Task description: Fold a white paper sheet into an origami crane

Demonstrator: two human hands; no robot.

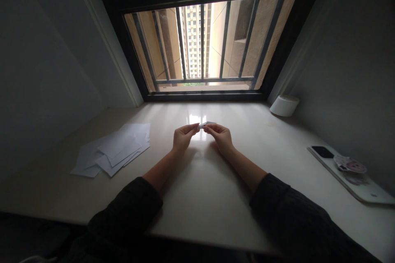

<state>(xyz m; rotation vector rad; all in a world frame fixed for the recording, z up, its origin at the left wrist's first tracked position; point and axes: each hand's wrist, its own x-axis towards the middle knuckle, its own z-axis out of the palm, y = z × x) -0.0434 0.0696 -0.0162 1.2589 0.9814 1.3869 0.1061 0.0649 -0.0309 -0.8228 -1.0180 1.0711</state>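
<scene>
Here's the head view, looking down over a glossy cream stone sill toward a barred window, and both bare hands are up at the centre of it, raised just clear of the surface. The left hand and the right hand meet fingertip to fingertip, pinching a small white piece of paper between them; it looks folded, though it's too small and too edge-on to say how. Both grips are closed but light, a delicate pinch rather than a clench, with the paper sitting just above the fingers. Off to the left lies a loose, overlapping spread of white paper sheets, well apart from the hands. Far right stands a squat white cylindrical container, and near right, against the wall, a pale flat tablet-like slab carries a black phone. The risk here is that tiny piece: one relaxed finger and it could slip and drop to the shiny stone, while too hard a squeeze could crease it. Dark, bulky sleeves rest on the sill and could nudge those loose sheets if the arms swing wide.
</scene>
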